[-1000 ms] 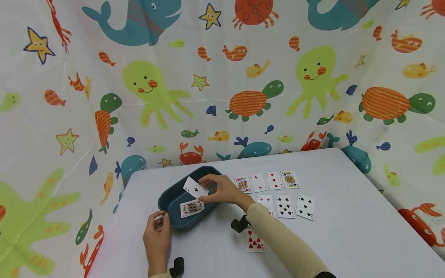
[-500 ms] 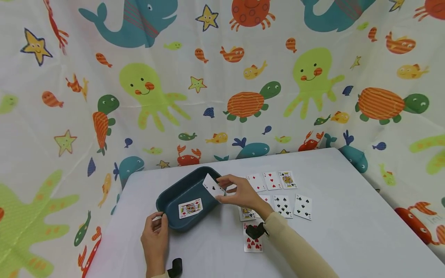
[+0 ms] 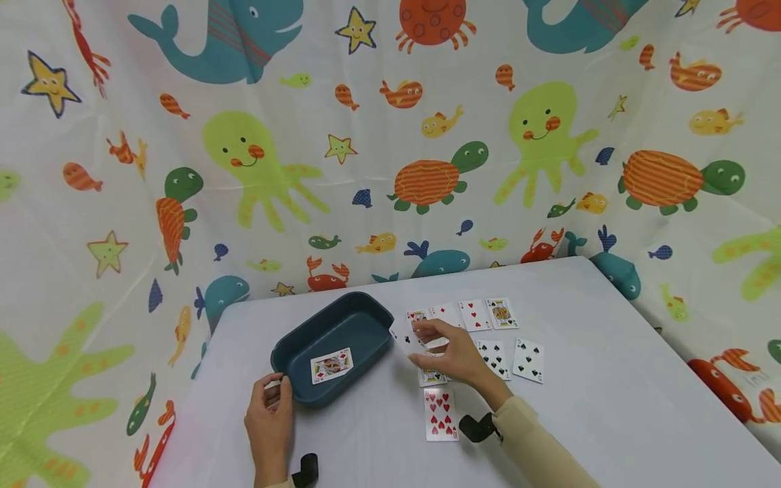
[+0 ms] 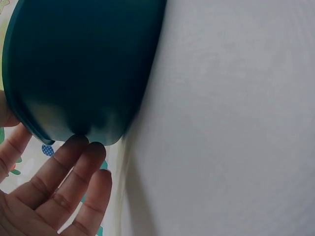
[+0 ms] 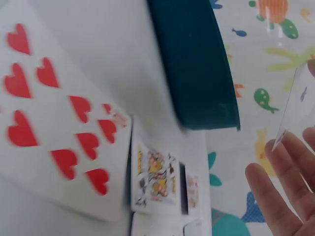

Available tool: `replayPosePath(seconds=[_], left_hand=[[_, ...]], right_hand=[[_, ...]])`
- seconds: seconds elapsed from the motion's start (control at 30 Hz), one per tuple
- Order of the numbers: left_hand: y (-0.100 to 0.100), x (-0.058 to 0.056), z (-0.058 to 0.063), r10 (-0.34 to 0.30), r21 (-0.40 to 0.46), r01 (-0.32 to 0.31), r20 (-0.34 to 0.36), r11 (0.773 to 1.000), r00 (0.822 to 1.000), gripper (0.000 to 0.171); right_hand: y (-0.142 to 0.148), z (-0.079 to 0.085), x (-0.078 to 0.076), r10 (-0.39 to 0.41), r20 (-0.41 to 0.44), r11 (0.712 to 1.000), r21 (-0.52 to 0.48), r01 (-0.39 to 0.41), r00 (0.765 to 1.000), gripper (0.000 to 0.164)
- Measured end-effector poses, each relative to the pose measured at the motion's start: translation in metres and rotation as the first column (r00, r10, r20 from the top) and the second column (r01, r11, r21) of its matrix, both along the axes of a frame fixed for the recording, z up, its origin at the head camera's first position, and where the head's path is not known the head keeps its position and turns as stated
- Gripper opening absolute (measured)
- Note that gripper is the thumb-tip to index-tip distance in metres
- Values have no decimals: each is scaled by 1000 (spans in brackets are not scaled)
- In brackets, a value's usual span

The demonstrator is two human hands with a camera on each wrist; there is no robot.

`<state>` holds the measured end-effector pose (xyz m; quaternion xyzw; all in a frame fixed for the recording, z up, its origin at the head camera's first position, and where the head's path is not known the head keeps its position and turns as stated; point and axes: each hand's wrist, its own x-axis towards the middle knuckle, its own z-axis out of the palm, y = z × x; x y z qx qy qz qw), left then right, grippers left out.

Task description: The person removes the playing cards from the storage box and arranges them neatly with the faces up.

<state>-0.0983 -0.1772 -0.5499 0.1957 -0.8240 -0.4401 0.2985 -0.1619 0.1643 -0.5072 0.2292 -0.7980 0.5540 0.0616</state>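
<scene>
My right hand point(image 3: 454, 352) pinches a white playing card point(image 3: 402, 337) with black clubs pips, held tilted in the air just right of the dark teal tray point(image 3: 285, 347). In the right wrist view, that card leans up between the fingers at the right edge. A king of diamonds point(image 3: 332, 366) lies face up inside the tray. At the tray's near left corner my left hand point(image 3: 268, 423) grips the rim; the left wrist view shows its fingertips against the outer wall. Below the right hand lie face-up cards, partly hidden by it, including a black face card point(image 3: 431, 377).
A ten of hearts point(image 3: 441, 415) lies nearest me on the white table point(image 3: 586, 420). A back row holds several cards, among them a black king point(image 3: 502, 313). Two spades cards point(image 3: 528, 360) lie in front of it. A patterned curtain point(image 3: 366, 169) stands behind the table.
My right hand has lifted the clubs card out over the tray and carried it right, past the tray's edge. The left hand stays at the tray's corner.
</scene>
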Motion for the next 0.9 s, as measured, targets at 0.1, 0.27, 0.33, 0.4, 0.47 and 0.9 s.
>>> replayPosePath(seconds=[0.1, 0.27, 0.33, 0.4, 0.47, 0.9], left_hand=[[0, 0, 1, -1, 1, 1, 0, 1000, 1000, 26], [-1, -1, 1, -4, -2, 4, -10, 1000, 1000, 25], [-1, -1, 1, -6, -4, 6, -15, 1000, 1000, 25], [-2, -1, 0, -10, -4, 10, -19, 1000, 1000, 25], [-2, -1, -1, -13, -2, 13, -27, 1000, 1000, 25], [-2, -1, 0, -27, 13, 28, -39, 1000, 999, 26]], right_hand=[[7, -4, 9, -38, 4, 999, 18, 38, 999, 56], [18, -12, 23, -122, 50, 992, 52, 119, 991, 55], [22, -14, 29, -157, 75, 987, 54, 153, 985, 54], [27, -17, 34, -188, 99, 982, 47, 184, 977, 52], [32, -19, 39, -212, 118, 977, 37, 209, 970, 52], [55, -38, 73, -399, 85, 916, 81, 392, 913, 48]])
